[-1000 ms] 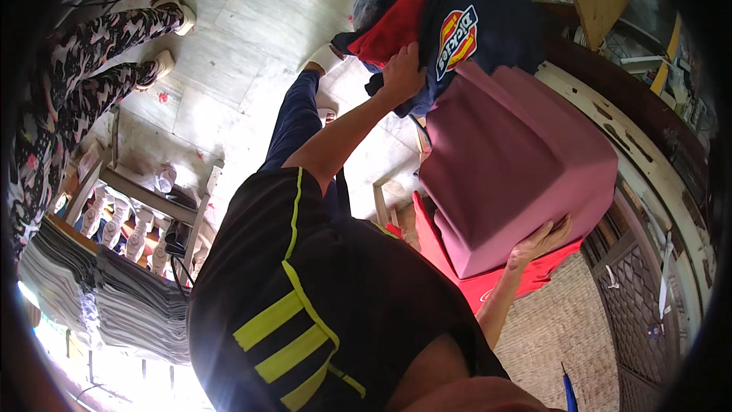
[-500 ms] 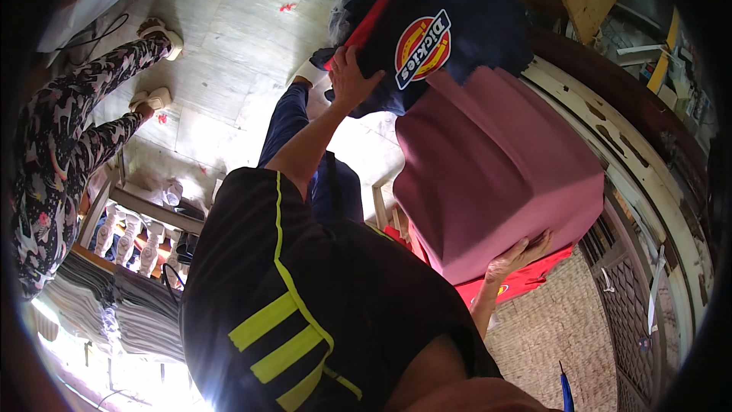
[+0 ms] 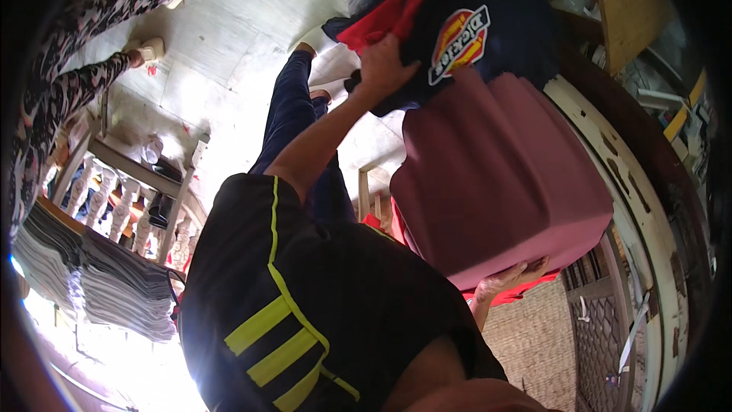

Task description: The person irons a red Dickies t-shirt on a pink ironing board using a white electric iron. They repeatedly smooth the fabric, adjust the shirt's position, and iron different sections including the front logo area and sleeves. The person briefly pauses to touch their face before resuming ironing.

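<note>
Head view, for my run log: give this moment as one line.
left hand: grips navy garment | right hand: supports pink folded stack from beneath | red cloth on top

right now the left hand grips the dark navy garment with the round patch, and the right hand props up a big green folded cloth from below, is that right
Not quite: the big folded cloth is pink, not green. The head view shows the right hand under its lower edge, propping it from below, and the left hand gripping the dark navy garment with the round patch, so the rest stands.
</note>
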Available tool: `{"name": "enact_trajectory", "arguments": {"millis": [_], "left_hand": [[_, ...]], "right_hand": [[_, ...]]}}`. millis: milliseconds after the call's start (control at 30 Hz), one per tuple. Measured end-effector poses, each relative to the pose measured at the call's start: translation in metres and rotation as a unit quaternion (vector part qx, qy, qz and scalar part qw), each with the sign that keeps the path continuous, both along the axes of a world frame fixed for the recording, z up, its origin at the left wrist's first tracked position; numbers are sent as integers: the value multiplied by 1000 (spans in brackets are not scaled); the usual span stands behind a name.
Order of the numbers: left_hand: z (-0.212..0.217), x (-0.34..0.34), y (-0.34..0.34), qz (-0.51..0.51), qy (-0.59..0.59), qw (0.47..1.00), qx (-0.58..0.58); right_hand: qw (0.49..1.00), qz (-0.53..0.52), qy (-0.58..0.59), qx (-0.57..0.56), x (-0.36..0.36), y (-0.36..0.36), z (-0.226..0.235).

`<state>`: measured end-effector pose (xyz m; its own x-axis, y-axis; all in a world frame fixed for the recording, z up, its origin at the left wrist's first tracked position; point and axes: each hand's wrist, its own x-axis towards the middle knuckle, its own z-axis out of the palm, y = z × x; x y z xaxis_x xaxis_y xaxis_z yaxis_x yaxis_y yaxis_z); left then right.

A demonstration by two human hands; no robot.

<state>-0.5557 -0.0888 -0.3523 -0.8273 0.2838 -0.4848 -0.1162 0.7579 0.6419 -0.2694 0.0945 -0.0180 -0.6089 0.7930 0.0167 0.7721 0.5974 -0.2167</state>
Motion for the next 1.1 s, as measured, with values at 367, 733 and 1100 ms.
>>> {"name": "enact_trajectory", "arguments": {"millis": [367,733,1100], "left_hand": [[-48,-3,-34,27,126,991,37],[-43,6,-17,62,96,989,89],[-37,-16,-6,-31,59,995,68]], "right_hand": [[991,131,-12,24,37,33,-4],[979,191,-48,47,22,37,-3],[969,228,-74,59,8,33,-5]]}}
